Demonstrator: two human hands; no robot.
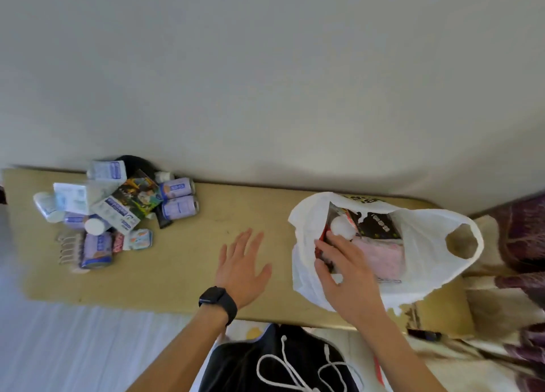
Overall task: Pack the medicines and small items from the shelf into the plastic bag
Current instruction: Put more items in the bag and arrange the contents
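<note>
No text legible at this resolution. Print is present but blurred on: the plastic bag (427, 235), dark marks on a yellow patch at its far rim; a black pack (379, 225) inside it, a row of white characters; the medicine boxes (118, 212) and purple cans (180, 207), blue label blocks. No brand, number or sign can be made out on any of these.

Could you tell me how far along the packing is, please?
Partly done. Done: the plastic bag already holds a black box, a pink pack and a white round item. In hand: the right hand is inside the bag's mouth at a red packet; the left hand hovers open over the shelf. Left: the pile of boxes and bottles at the shelf's left end.
</note>
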